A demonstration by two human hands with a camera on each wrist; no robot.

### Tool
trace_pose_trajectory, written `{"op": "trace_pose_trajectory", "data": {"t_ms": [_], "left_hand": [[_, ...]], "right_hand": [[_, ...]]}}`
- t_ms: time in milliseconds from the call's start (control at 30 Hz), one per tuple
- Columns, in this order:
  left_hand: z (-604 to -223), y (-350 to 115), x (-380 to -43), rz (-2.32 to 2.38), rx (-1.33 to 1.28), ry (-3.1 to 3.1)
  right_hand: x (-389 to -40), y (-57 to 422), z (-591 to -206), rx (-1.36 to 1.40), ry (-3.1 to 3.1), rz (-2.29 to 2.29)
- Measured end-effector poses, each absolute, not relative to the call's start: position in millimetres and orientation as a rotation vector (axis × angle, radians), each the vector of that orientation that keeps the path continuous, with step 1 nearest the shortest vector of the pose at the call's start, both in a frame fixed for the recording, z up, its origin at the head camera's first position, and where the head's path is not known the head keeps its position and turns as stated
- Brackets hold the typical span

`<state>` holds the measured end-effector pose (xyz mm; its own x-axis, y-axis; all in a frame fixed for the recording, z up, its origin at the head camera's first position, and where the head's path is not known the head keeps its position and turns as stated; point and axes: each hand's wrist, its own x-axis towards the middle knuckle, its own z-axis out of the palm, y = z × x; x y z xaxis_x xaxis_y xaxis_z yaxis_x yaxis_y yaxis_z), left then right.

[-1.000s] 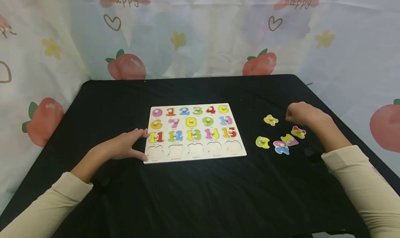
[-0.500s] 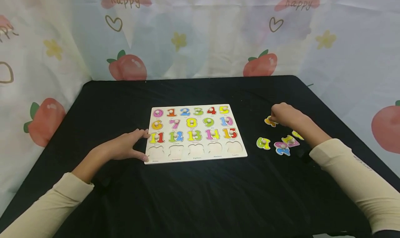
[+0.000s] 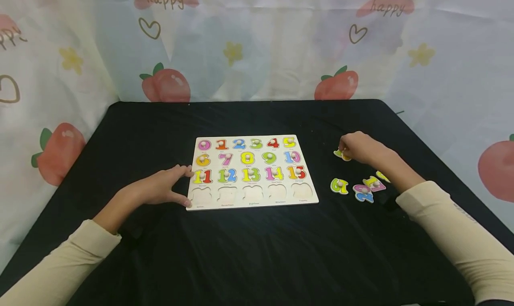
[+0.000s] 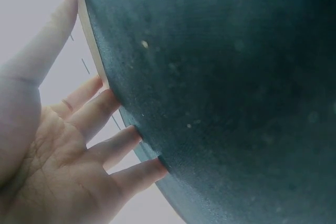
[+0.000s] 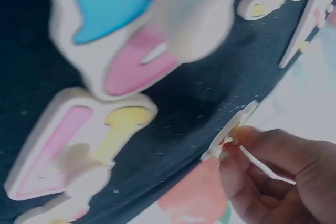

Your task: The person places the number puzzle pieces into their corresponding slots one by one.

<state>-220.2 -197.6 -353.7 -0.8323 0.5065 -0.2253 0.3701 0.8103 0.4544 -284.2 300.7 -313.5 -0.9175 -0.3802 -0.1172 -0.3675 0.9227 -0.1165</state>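
My left hand (image 3: 158,186) rests at the left edge of a white number puzzle board (image 3: 226,194), thumb and fingers spread. The left wrist view shows its fingertips (image 4: 137,177) touching the board's edge. Numbers 0 to 15 sit in their recesses; the front row of recesses is bare. Off the board's right side, my right hand (image 3: 359,146) pinches a yellow-and-orange number puzzle piece (image 3: 341,155). The right wrist view has this piece (image 5: 223,134) tilted between thumb and fingers; its number is hidden.
Right of the board lie a green-and-yellow number piece (image 3: 339,186), a pink-and-blue one (image 3: 363,193) and a yellow-and-pink one (image 3: 374,184). Another yellow-edged piece (image 3: 383,176) is partly covered by the right forearm. A printed curtain (image 3: 257,43) stands behind the black-covered table (image 3: 257,252).
My right hand has moved left to the yellow-and-orange puzzle piece, pinched it and shifted it slightly left. The left hand has stayed at the board's edge.
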Motion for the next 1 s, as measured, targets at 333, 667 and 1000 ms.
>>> {"op": "trace_pose_trajectory", "data": {"t_ms": [333, 667, 1000], "left_hand": [[-353, -198, -220, 0.562, 0.658, 2.656], [-352, -200, -225, 0.591, 0.675, 2.599], [-351, -200, -226, 0.583, 0.667, 2.591]], "right_hand": [[-268, 256, -302, -0.771, 2.962, -0.143], [-251, 215, -296, -0.881, 2.916, -0.170], [-239, 174, -300, -1.076, 2.835, -0.143]]}}
